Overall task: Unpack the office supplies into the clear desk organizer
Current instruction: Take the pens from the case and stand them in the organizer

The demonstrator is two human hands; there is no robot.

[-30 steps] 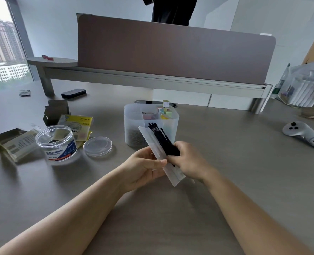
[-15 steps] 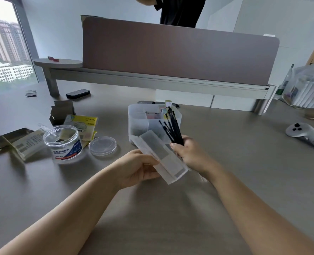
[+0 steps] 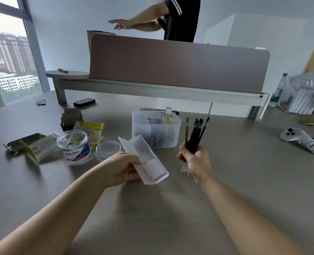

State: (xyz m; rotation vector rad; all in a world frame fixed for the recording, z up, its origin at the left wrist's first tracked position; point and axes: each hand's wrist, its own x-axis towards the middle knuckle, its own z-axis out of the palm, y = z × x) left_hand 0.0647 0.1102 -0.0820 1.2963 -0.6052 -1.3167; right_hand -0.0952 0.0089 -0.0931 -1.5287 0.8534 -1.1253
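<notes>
The right hand (image 3: 196,161) squeezes a bunch of black sticks (image 3: 195,135) beside the clear organizer (image 3: 156,129), while the left hand (image 3: 123,168) pinches the see-through case (image 3: 143,159).

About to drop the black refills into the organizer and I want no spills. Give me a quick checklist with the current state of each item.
1. Right hand grips the bundle of black refills: ok.
2. Refills fully out of the translucent case: ok.
3. Left hand holds the case away from the drop path: ok.
4. Clear desk organizer stands upright, top open: ok.
5. Free compartment for the refills: cannot tell; the back compartments hold coloured items and the front one looks partly filled.
6. Bundle aligned over the organizer: not ok, it is to the organizer's right.
</notes>
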